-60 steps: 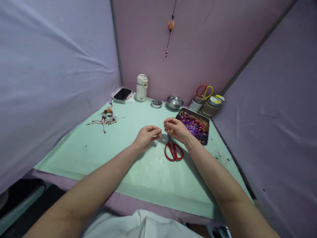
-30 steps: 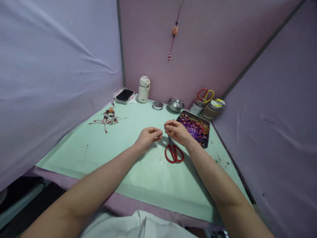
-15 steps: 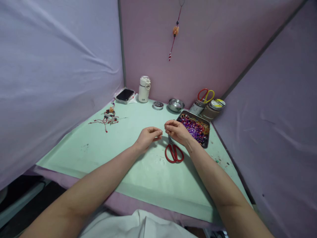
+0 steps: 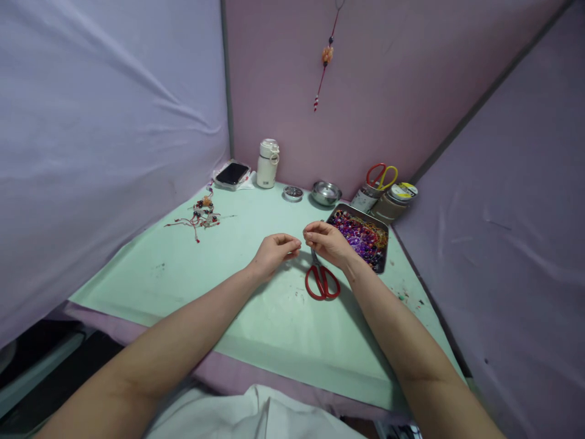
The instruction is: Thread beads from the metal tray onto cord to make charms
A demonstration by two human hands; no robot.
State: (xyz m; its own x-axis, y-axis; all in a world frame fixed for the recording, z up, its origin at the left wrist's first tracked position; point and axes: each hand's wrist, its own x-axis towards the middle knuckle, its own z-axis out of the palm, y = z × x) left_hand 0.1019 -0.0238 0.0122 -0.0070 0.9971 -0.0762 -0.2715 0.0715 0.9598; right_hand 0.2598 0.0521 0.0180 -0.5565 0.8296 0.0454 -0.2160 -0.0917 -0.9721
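Over the middle of the table, my left hand [image 4: 276, 253] is closed in a pinch, thumb against fingers. My right hand [image 4: 328, 241] pinches in the same way a short gap to the right. What either hand holds, if anything, is too small to make out. Red-handled scissors [image 4: 322, 283] lie on the table just below my right hand, their blades partly hidden by it. Behind my right hand and wrist, a dark metal tray [image 4: 384, 266] holds many purple, red and orange beads [image 4: 357, 239].
Beaded red cords [image 4: 204, 214] lie on the pale green table [image 4: 192, 274] at left. Along the back stand a phone [image 4: 233, 173], a white bottle [image 4: 267, 164], a small round tin [image 4: 293, 194], a metal bowl [image 4: 326, 194] and two jars, one with scissors [image 4: 382, 175]. A beaded string [image 4: 327, 56] hangs above.
The view has shifted very slightly. Both hands keep the same pinched pose and place, and nothing on the table has visibly moved.
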